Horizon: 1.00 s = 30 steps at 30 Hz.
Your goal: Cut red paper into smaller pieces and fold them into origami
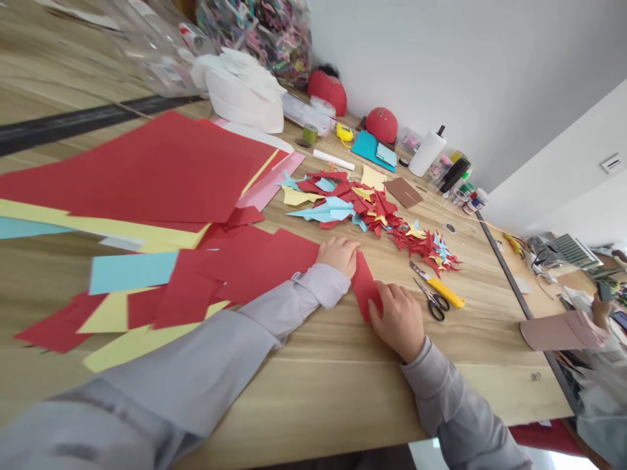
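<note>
A narrow folded piece of red paper lies on the wooden table between my hands. My left hand is closed at its upper end, with the fingers curled down onto it. At its lower right edge, my right hand is closed too, thumb and fingers pinching the paper. Loose red sheets spread to the left of my left hand. Beyond my hands sits a pile of small folded paper pieces, mostly red with some blue and yellow. Black-handled scissors and a yellow utility knife rest right of my right hand.
Large red sheets cover the table's left side, with blue and yellow paper below them. Along the wall stand a white paper roll, a yellow tape measure and jars. A pink cylinder is at the right edge.
</note>
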Motion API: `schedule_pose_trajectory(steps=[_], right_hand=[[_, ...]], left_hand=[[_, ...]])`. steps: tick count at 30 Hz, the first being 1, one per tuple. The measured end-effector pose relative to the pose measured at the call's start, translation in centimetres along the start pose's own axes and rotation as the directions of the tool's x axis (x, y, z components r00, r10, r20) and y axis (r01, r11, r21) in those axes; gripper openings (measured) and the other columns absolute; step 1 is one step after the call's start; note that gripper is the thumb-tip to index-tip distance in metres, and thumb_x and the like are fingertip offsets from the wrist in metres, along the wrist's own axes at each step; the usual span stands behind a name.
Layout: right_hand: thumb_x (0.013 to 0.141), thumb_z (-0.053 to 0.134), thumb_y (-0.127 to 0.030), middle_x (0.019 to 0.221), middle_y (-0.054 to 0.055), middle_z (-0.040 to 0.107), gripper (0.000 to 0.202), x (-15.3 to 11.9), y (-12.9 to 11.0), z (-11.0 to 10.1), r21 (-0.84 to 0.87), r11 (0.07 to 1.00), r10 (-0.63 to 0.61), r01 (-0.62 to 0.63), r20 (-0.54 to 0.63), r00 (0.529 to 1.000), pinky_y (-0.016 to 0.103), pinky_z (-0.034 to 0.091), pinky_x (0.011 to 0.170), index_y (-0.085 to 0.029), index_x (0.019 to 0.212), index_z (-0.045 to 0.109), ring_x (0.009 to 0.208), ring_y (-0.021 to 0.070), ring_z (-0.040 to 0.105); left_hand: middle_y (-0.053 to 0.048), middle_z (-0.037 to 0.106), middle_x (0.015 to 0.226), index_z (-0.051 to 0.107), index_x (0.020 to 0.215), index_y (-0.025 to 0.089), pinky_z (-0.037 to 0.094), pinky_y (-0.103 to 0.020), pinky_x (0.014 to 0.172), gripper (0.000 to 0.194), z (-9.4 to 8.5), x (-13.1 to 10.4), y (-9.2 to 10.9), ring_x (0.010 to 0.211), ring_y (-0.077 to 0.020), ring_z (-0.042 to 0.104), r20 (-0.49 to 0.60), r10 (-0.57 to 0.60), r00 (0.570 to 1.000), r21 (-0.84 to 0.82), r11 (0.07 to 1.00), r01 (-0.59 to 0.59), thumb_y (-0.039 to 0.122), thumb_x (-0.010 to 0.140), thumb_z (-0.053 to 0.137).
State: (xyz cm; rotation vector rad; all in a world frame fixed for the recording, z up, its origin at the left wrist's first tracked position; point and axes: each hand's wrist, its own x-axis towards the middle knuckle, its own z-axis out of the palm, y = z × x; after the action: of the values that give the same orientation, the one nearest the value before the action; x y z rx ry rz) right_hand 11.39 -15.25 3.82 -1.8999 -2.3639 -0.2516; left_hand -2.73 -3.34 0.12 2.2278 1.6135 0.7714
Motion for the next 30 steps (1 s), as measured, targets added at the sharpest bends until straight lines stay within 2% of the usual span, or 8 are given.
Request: schedule_pose_trajectory(steps=[3,6,10,15,20,24,28,30], right_hand=[[0.091,0.055,-0.042,0.101,0.01,0.066,0.039,0.5,0.1,0.2,0.021,1.0,-0.023,0.023,-0.012,1.0,0.03,0.045,0.079,-0.016,0.12,0.061,0.092,0.0216,0.058],[0.083,0.063,-0.052,0.11,0.011,0.064,0.053,0.3,-0.2,0.5,0.054,0.998,-0.03,0.032,-0.033,0.999,0.035,0.046,0.082,-0.017,0.122,0.06,0.098,0.0254,0.056],[0.086,0.061,-0.036,0.11,0.012,0.064,0.044,-0.1,0.0,0.7,0.085,0.996,-0.025,0.028,-0.045,0.999,0.035,0.047,0.084,-0.014,0.123,0.059,0.097,0.0248,0.055],[0.088,0.056,-0.02,0.098,0.009,0.068,0.022,-0.3,0.8,0.7,0.06,0.998,0.013,-0.011,-0.032,0.999,0.032,0.047,0.077,-0.016,0.107,0.066,0.088,0.0217,0.058],[0.087,0.06,-0.031,0.107,0.011,0.067,0.031,-0.7,0.3,0.6,0.061,0.998,0.024,-0.022,-0.037,0.999,0.033,0.048,0.078,-0.014,0.113,0.065,0.093,0.0243,0.058],[0.088,0.059,-0.025,0.107,0.012,0.067,0.031,-1.0,0.2,0.6,0.068,0.997,0.049,-0.047,-0.035,0.998,0.033,0.048,0.081,-0.014,0.117,0.063,0.095,0.0234,0.058],[0.087,0.062,-0.032,0.107,0.013,0.067,0.036,-0.9,0.4,0.6,0.07,0.996,0.05,-0.047,-0.034,0.998,0.033,0.048,0.081,-0.014,0.118,0.062,0.096,0.0245,0.059],[0.087,0.062,-0.029,0.107,0.013,0.067,0.036,-0.9,0.4,0.6,0.074,0.996,0.056,-0.053,-0.037,0.998,0.034,0.048,0.081,-0.014,0.119,0.062,0.096,0.0244,0.059]], left_hand=[[-0.01,0.067,0.113,0.068,0.113,0.019,0.045,-0.043,0.089,0.033,-0.1,0.1,-0.1,0.109,-0.0293,0.057,0.018,-0.015,1.0,-0.002,1.0,0.015,0.021,0.086,0.048],[-0.01,0.067,0.112,0.068,0.112,0.02,0.046,-0.043,0.088,0.033,-0.2,0.0,-0.2,0.109,-0.0289,0.057,0.011,0.013,1.0,0.012,1.0,-0.013,0.019,0.085,0.05],[-0.009,0.068,0.11,0.068,0.111,0.019,0.046,-0.041,0.091,0.034,0.0,0.1,-0.6,0.109,-0.0267,0.059,0.002,-0.014,1.0,-0.062,0.998,0.014,0.015,0.084,0.047],[-0.008,0.069,0.109,0.069,0.105,0.02,0.046,-0.041,0.09,0.031,0.3,0.0,-1.2,0.107,-0.0264,0.06,-0.069,0.008,0.998,-0.144,0.989,-0.018,0.019,0.083,0.047],[-0.007,0.07,0.107,0.069,0.104,0.02,0.046,-0.042,0.089,0.03,0.1,-0.4,-1.1,0.106,-0.0261,0.06,-0.081,0.058,0.995,-0.146,0.987,-0.069,0.02,0.083,0.047],[-0.007,0.071,0.105,0.07,0.1,0.02,0.047,-0.041,0.091,0.029,0.2,-0.4,-1.2,0.104,-0.0249,0.061,-0.106,0.07,0.992,-0.188,0.978,-0.089,0.02,0.082,0.047],[-0.007,0.071,0.101,0.07,0.097,0.02,0.049,-0.04,0.092,0.028,0.3,-0.4,-1.4,0.101,-0.0238,0.062,-0.133,0.095,0.987,-0.244,0.962,-0.125,0.019,0.081,0.046],[-0.007,0.071,0.101,0.069,0.096,0.02,0.049,-0.04,0.093,0.028,0.3,-0.4,-1.4,0.1,-0.0232,0.062,-0.154,0.109,0.982,-0.267,0.952,-0.148,0.018,0.082,0.045]])
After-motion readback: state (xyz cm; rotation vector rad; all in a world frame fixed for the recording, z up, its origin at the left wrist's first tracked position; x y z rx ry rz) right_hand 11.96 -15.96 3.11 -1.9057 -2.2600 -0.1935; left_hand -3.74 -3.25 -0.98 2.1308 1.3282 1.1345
